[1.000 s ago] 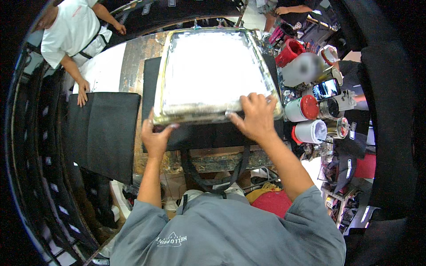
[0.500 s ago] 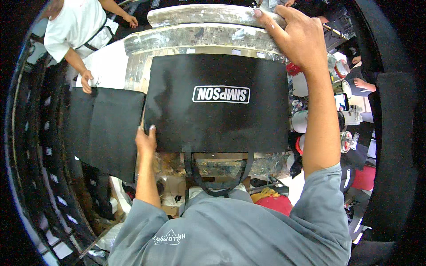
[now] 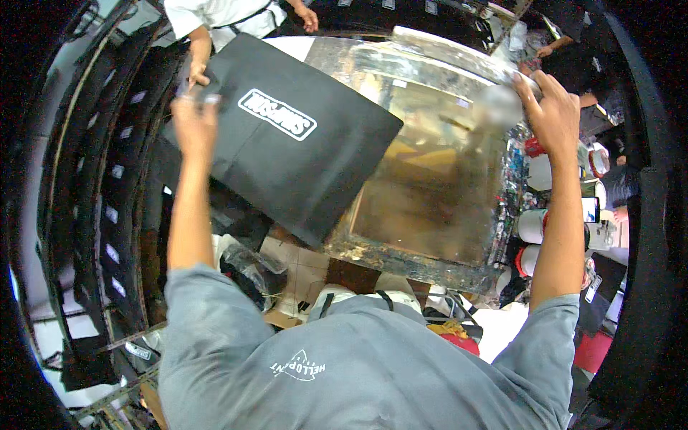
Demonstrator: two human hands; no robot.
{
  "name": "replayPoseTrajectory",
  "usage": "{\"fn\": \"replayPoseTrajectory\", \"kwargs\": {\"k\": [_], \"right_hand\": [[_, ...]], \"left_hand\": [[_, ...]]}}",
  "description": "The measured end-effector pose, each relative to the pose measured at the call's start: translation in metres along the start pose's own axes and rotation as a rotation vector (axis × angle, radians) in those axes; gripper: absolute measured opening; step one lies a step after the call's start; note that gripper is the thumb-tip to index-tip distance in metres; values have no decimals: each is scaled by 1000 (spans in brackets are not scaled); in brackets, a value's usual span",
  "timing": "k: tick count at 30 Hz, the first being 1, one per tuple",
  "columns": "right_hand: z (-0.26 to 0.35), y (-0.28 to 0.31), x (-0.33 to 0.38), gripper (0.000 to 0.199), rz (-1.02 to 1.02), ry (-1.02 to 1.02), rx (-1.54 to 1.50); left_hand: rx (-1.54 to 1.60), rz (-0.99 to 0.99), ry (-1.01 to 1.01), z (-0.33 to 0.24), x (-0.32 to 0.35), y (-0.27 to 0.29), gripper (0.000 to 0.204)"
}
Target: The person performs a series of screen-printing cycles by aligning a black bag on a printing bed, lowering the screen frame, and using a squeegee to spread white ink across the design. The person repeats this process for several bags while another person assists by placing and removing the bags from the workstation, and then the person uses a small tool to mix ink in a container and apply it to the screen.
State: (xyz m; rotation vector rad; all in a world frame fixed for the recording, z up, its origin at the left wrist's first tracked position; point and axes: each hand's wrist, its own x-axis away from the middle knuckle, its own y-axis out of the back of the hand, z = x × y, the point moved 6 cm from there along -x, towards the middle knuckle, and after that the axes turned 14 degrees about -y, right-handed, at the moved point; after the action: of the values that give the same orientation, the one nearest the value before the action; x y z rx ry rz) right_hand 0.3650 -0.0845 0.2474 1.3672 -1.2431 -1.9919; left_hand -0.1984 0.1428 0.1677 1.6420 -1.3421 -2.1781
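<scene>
A flat black bag [image 3: 301, 179] with a white printed mark lies tilted across the left part of the worktable, overhanging its near left edge. My left hand [image 3: 193, 129], smeared by motion, is closed at the bag's left edge. Just beyond it, a co-worker's hand [image 3: 198, 73] is at the same corner. My right hand [image 3: 555, 111] is wrapped round the right end of a pale, paint-stained bar [image 3: 459, 51] along the far side of the table. The bag's handles are out of sight.
The worktable has a stained frame round a glossy, see-through panel [image 3: 423, 193]. Cans and jars [image 3: 532, 226] stand along its right side. Racks with black pieces [image 3: 93, 186] line the left. The co-worker in white [image 3: 229, 14] stands at far left; other people are at far right.
My left hand has drawn the bag left and turned it, uncovering the panel. The plain black piece at left no longer shows clearly. My right hand stays on the bar; the view has shifted.
</scene>
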Motion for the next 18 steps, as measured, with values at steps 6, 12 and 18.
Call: {"fn": "replayPoseTrajectory", "kwargs": {"k": [6,12,18], "right_hand": [[5,0,22,59,11,4,28],[4,1,28,58,-17,0,39],[3,1,37,56,-181,54,-5]], "left_hand": [[410,427,-441,-213,227,-14,12],[-221,842,66,-121,257,-93,22],[91,986,-107,-107,229,-129,21]]}}
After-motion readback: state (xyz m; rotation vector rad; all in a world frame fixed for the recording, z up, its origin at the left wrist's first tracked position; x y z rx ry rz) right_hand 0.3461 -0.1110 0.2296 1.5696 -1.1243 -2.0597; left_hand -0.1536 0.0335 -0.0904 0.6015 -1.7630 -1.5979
